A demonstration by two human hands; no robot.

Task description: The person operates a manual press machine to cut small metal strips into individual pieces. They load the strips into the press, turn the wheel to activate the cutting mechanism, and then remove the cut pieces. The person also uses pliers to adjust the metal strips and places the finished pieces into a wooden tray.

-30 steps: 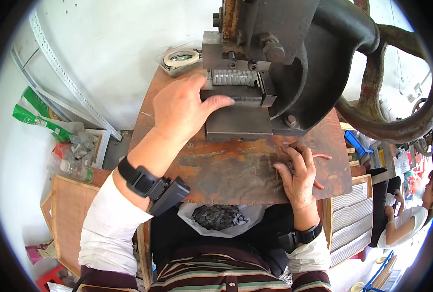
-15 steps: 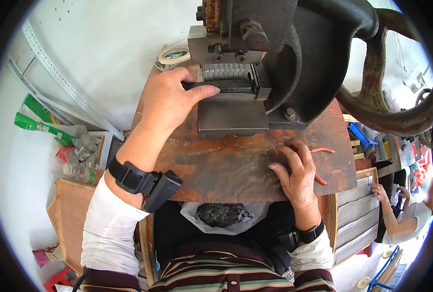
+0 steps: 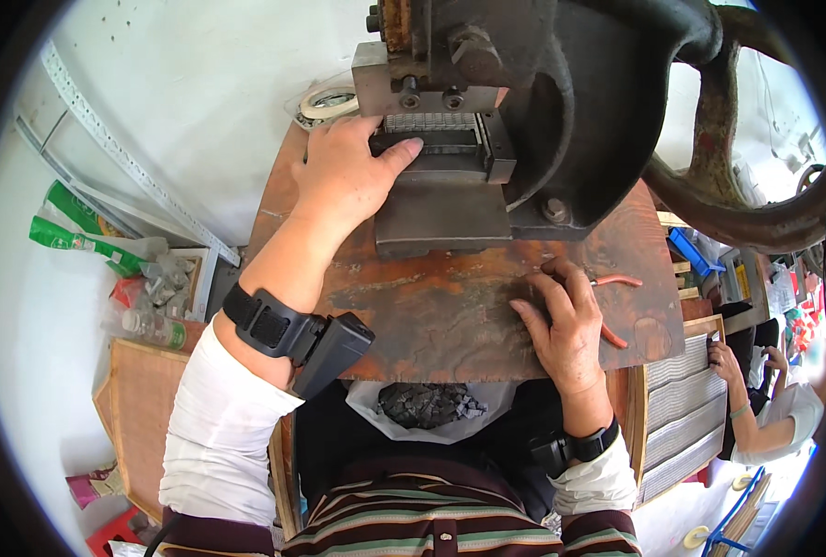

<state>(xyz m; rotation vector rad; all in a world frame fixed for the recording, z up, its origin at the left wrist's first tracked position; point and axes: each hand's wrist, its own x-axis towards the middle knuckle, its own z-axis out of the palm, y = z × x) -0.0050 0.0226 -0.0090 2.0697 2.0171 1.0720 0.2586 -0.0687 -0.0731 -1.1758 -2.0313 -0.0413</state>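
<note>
My left hand is at the lower die of a black metal press. Its thumb lies on a dark flat strip in the die, with the other fingers bent behind its left end; the fingertips are partly hidden. Behind the strip shows a ridged metal part, under the press's upper block. A bare steel plate juts out in front. My right hand rests on the wooden tabletop, fingers curved and apart, holding nothing. Beside it lie red-handled pliers, partly covered by the hand.
A white bag with dark scrap pieces sits below the table's front edge. A roll of tape lies behind my left hand. The press's large wheel is at right. Another person's hand touches a wooden-framed tray.
My left hand has moved slightly right and inward along the die, with the thumb farther onto the dark strip. My right hand stays nearly still by the pliers.
</note>
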